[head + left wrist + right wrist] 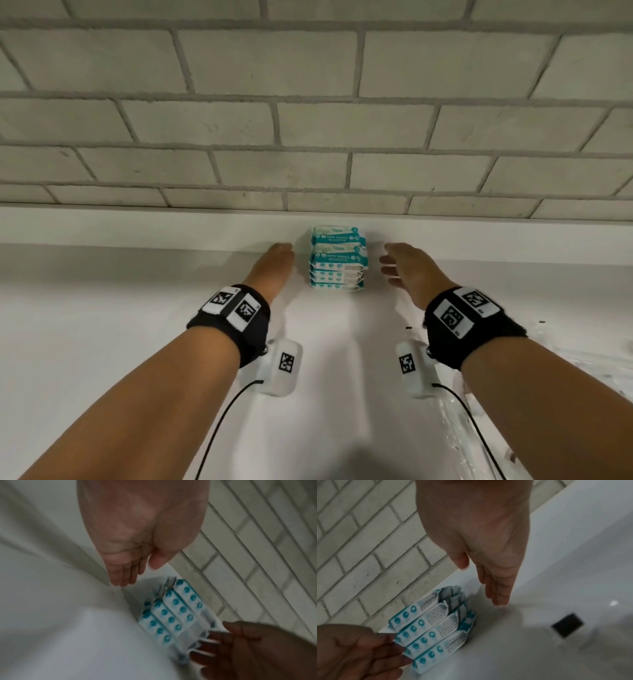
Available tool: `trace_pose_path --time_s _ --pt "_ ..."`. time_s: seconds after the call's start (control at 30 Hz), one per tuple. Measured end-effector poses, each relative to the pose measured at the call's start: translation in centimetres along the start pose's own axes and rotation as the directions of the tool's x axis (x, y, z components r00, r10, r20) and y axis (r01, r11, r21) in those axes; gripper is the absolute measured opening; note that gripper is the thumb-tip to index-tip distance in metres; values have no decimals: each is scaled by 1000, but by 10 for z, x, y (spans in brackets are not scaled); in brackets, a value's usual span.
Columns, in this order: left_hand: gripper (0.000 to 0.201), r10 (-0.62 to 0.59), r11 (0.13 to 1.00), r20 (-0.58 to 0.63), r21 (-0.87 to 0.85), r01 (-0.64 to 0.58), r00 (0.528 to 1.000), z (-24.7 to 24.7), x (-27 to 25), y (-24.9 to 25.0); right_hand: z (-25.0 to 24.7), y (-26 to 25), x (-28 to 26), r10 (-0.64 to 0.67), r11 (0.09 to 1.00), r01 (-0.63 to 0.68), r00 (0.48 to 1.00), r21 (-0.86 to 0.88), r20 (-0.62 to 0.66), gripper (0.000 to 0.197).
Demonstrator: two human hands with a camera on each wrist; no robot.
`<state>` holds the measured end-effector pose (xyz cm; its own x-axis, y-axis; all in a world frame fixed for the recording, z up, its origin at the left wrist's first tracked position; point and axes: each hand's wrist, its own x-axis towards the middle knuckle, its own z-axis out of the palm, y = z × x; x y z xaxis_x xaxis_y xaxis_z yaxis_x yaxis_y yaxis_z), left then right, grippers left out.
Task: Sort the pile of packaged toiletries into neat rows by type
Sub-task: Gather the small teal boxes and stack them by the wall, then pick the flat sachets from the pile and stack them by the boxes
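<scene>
"MINI WIPES" packs (pixel 337 263), long axes left-right, row running to wall; left hand (pixel 274 270) & right hand (pixel 407 270) flank it, fingers straight, holding nothing.

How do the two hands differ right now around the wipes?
The left hand is left of the wipes with fingers together; the right hand is on their right with fingers slightly spread. In the head view neither plainly touches them. Both are open and hold nothing.

Wipe packs (pixel 337 260): white and teal, soft-wrapped, printed "MINI WIPES". Set in one tight row on the white counter (pixel 137 308), running near to far, overlapping like shingles, far end at the raised ledge below the wall.
</scene>
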<state>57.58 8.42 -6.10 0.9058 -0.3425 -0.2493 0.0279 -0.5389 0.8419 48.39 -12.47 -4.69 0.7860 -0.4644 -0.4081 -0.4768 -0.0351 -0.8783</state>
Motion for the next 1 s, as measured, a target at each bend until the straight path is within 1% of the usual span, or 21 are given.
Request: trace_pose_path --time_s 0.03,0.07,0.1,0.13,0.2,0.27,0.3,0.4,0.43,0.53,0.57,0.63,0.67,0.7,0.77,0.83,0.87,0.9,0.93,0.97,1.0 --pt "36 -40 983 4 -177 40 999 2 -3 6 2 -1 -4 8 987 -8 1000 158 4 42" --pt "36 -70 947 13 -312 71 997 4 -8 13 6 -3 -7 3 969 -9 1000 245 26 50" --pt "38 -86 907 32 -411 92 996 9 -7 16 13 -5 -10 -16 956 0 998 295 54 53" --pt "40 -77 892 60 -442 95 995 14 -10 22 20 -5 -12 -30 952 5 996 306 79 52" --pt "37 -43 910 114 -406 86 993 23 -13 30 37 -7 -12 -36 957 2 993 291 109 45" --pt "48 -62 899 119 -424 107 991 29 -15 35 50 -7 -7 -56 972 32 994 231 99 44" --pt "49 -63 899 108 -426 104 992 32 -13 36 54 -7 -5 -76 980 59 994 188 82 43" --pt "37 -14 963 50 -269 27 999 37 -14 41 56 -7 -2 -94 992 91 995 82 34 37" --pt "34 -9 968 32 -250 17 999 39 -12 40 56 -6 0 -102 994 100 994 53 32 34" --pt "31 -19 962 42 -273 30 999 34 -14 41 52 -7 -4 -98 995 97 994 18 55 30" --pt "41 -31 957 40 -288 42 999 32 -12 36 48 -10 -7 -96 995 96 993 5 61 33" --pt "83 -94 958 24 -270 97 995 27 -12 26 29 -18 -19 -101 991 106 993 -86 65 46" --pt "90 -103 969 -16 -228 97 995 17 -20 25 20 -25 -24 -109 980 119 992 -157 70 55" --pt "86 -102 979 -54 -184 90 993 11 -22 21 4 -28 -29 -110 968 125 991 -218 81 59" --pt "72 -84 982 -138 -179 59 987 1 -33 18 -36 -26 -42 -91 959 121 988 -255 127 58" --pt "59 -59 965 -234 -261 -4 970 1 -51 26 -82 -17 -60 -78 958 119 984 -261 163 54" --pt "43 -29 957 -232 -287 -40 972 7 -67 36 -106 -10 -69 -63 948 111 984 -299 164 52" --pt "27 18 957 -182 -283 -70 983 17 -82 46 -127 -4 -78 -50 927 103 987 -362 152 51" --pt "18 67 969 -89 -233 -86 994 29 -99 56 -146 2 -90 -31 900 85 991 -428 133 48" --pt "17 124 977 21 -177 -119 992 43 -117 66 -163 9 -99 -1 872 52 995 -487 104 45" --pt "19 174 982 140 -97 -161 975 59 -133 75 -177 16 -110 25 836 23 996 -549 81 43"
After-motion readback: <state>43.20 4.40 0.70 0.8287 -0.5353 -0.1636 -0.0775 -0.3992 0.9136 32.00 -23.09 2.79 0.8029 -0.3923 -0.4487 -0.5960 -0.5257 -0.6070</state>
